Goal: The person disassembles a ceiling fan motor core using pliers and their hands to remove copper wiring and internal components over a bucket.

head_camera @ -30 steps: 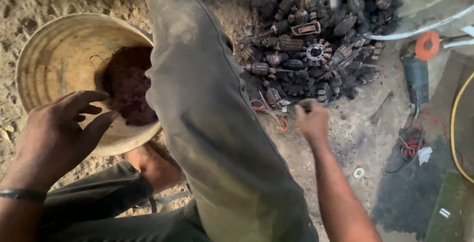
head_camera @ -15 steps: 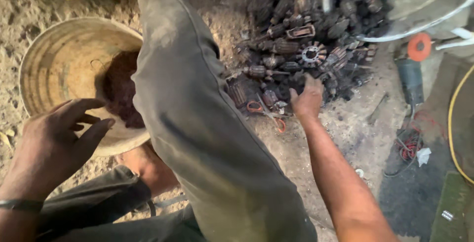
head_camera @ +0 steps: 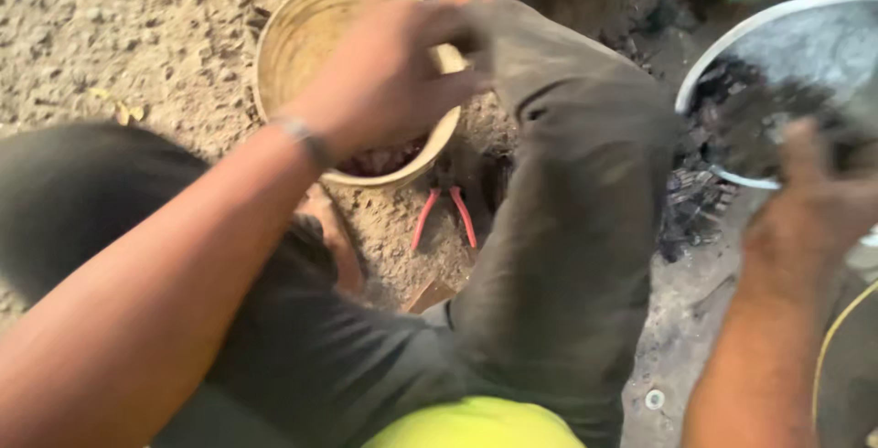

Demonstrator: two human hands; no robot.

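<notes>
Crouching over bare dirt, the person has a bent knee (head_camera: 558, 229) in grey trousers rising between the two arms, and that knee is the first hazard, since it blocks the view of the red-handled pliers (head_camera: 445, 215) lying on the ground just beside it; a shifted foot could land on them; the left hand (head_camera: 384, 78) hangs over the near rim of the tan bowl (head_camera: 293, 37), fingers loosely curled and seemingly empty, though blur keeps me from saying for certain; a careless press on that rim could tip the bowl and spill the dark reddish scrap (head_camera: 384, 160) inside; the right hand (head_camera: 809, 201) is smeared with motion at the edge of the grey metal basin (head_camera: 732, 55), and whether it clasps anything I cannot tell; dark sooty metal parts (head_camera: 695, 201) lie heaped below that basin, so a blind grab risks a cut from a sharp edge.
</notes>
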